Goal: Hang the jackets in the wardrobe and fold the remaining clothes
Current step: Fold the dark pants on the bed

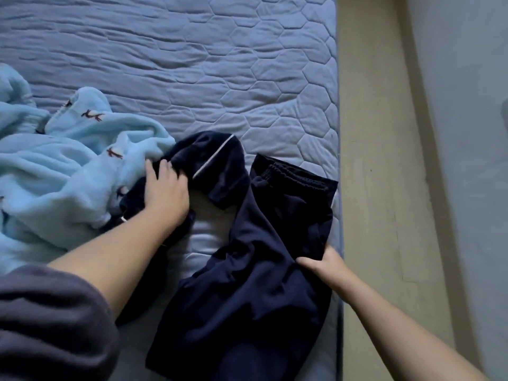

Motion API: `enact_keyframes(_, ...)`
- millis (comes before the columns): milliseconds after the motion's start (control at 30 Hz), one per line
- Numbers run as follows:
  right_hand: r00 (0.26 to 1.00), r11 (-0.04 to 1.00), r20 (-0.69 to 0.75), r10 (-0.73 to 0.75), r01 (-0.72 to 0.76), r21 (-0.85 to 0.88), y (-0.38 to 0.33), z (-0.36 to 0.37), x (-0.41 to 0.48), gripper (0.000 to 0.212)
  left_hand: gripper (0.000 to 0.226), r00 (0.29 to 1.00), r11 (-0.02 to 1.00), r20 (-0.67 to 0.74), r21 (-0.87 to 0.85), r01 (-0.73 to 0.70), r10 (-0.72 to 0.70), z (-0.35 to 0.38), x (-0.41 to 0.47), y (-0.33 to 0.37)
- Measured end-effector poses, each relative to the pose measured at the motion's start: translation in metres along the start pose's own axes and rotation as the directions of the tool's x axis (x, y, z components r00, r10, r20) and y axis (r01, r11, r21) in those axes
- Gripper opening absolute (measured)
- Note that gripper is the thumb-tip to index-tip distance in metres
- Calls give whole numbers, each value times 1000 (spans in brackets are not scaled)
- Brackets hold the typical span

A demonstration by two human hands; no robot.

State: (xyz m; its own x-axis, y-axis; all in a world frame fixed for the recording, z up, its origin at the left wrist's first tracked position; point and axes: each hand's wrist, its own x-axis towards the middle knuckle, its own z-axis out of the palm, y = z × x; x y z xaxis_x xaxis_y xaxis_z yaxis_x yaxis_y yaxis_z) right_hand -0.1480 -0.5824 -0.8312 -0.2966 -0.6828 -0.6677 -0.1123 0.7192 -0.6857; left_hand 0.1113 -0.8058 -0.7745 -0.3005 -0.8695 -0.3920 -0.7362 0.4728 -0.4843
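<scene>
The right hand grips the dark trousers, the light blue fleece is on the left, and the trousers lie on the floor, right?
Not the floor: the head view shows the trousers lying on the mattress, near its right edge. The right hand does grip them, and the light blue fleece lies to their left.

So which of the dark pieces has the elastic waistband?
The navy trousers near the right edge of the bed, gripped by the right hand. The other dark garment, under the left hand, shows white piping instead.
</scene>
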Motion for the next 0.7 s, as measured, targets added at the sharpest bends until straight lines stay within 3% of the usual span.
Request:
enact_keyframes(67,999,987,30,28,-33,156,-6,-3,-2,55,36,991,967,-135,-254,-38,3,-17,-21,27)
enact_keyframes(167,996,907,2,85,-79,413,-24,-11,4,34,26,965,737,-239,-670,-85,-106,-35,-56,62)
enact_keyframes(200,994,870,-15,109,-88,484,-31,-14,10,31,29,973,633,-197,-770,-77,-121,-34,-69,72)
enact_keyframes(267,991,828,-29,129,-91,553,-50,-19,23,26,48,999,422,26,-906,42,-44,-21,-94,85)
enact_keyframes(333,992,840,-46,117,-74,538,-67,-21,33,16,79,965,340,244,-919,198,98,0,-114,88)
enact_keyframes(400,986,879,-127,107,-34,476,-76,-22,39,16,93,922,411,363,-867,283,132,19,-129,85)
enact_keyframes(500,978,911,-186,98,-13,412,-78,-24,35,19,75,851,408,497,-821,399,169,41,-142,75)
enact_keyframes(600,976,926,-191,102,-22,378,-74,-30,25,17,36,768,281,553,-831,480,323,56,-161,67)
enact_keyframes(700,972,954,-229,58,14,301,-79,-30,18,15,28,706,193,570,-817,544,420,65,-185,63)
